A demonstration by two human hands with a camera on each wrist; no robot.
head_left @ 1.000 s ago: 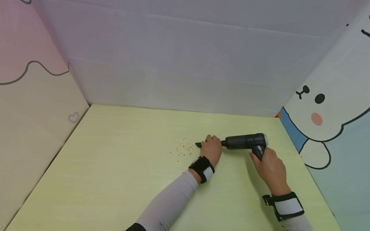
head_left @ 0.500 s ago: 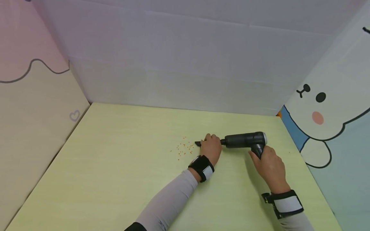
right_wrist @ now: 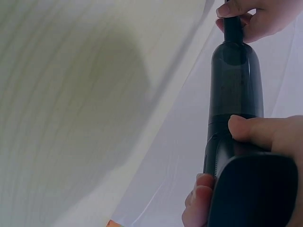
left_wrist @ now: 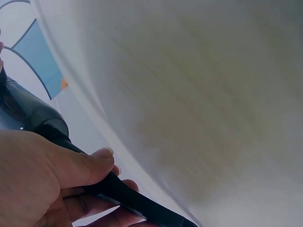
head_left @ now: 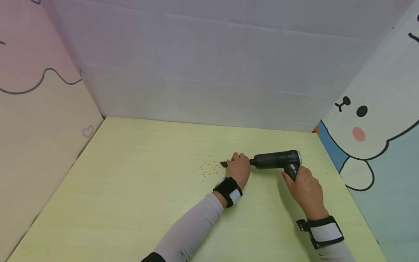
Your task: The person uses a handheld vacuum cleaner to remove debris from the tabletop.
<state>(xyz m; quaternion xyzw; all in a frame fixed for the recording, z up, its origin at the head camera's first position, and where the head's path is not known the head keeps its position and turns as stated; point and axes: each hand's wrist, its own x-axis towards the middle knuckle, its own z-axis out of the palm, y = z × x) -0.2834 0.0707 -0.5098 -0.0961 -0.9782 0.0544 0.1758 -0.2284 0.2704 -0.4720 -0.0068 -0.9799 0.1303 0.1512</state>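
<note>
A black handheld vacuum cleaner (head_left: 273,160) lies crosswise over the table, its narrow nozzle (head_left: 224,164) pointing left. My right hand (head_left: 307,191) grips its handle (head_left: 291,171), which angles down from the right end of the body. Thumb and fingers of my left hand (head_left: 239,170) hold the nozzle partway along; the left wrist view shows the thumb on top of the dark nozzle tube (left_wrist: 123,194) and fingers beneath. Just left of the nozzle tip lie several tiny orange bits (head_left: 209,168), scattered on the tabletop. In the right wrist view the translucent dust cup (right_wrist: 236,90) shows.
The pale yellow table (head_left: 137,189) meets a whitish back wall (head_left: 203,72). A beige and pink panel (head_left: 42,138) stands along the left edge, and a panel with a cartoon face (head_left: 370,123) along the right.
</note>
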